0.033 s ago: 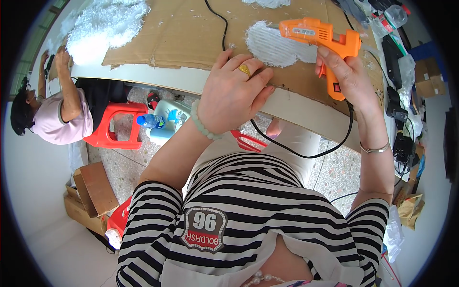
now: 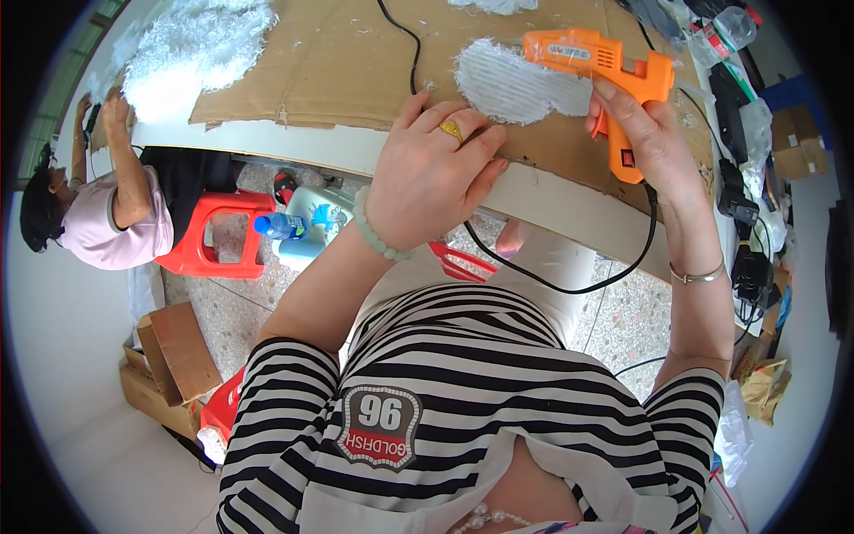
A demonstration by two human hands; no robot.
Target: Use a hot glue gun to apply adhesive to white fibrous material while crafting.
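Nothing moved: right hand [image 2: 642, 133] (fingers wrapped) grips glue gun [image 2: 605, 67].

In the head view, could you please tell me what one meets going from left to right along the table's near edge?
Co-worker's hand → white fluffy pile → left hand → white ribbed piece → right hand holding orange glue gun.

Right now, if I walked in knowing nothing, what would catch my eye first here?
The orange glue gun in the right hand, its nozzle over a white fluffy patch on the cardboard sheet. The left hand, wearing a gold ring, rests at the table edge beside the patch. At far left, another person works by a red stool.
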